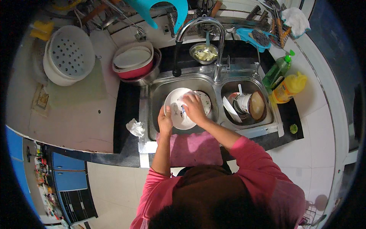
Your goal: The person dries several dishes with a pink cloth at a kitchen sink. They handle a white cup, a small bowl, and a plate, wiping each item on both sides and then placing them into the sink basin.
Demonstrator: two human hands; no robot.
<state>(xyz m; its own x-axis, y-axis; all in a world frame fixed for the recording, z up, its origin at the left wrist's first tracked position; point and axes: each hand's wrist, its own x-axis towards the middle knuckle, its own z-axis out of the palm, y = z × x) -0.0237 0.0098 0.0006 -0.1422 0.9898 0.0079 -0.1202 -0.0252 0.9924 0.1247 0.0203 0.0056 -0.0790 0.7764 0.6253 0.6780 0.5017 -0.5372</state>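
Observation:
My left hand (165,121) grips the left rim of a round white plate (180,123) with fish drawings, held over the left sink basin (155,96). Against the plate's upper face, the bent fingers of my right hand (196,108) are pressed down. Something pale shows by those fingertips, but I cannot tell whether it is foam or a scrubber. Partly covered by the held plate and my right hand, a second white plate (206,102) with a small pattern lies in the same basin.
The right basin (270,118) holds stacked bowls (243,103). A chrome faucet (218,64) arches behind. Green (277,71) and yellow (288,87) bottles stand right; nested basins (133,73) sit left. A pink cloth (194,150) drapes the front edge, near crumpled white tissue (135,128).

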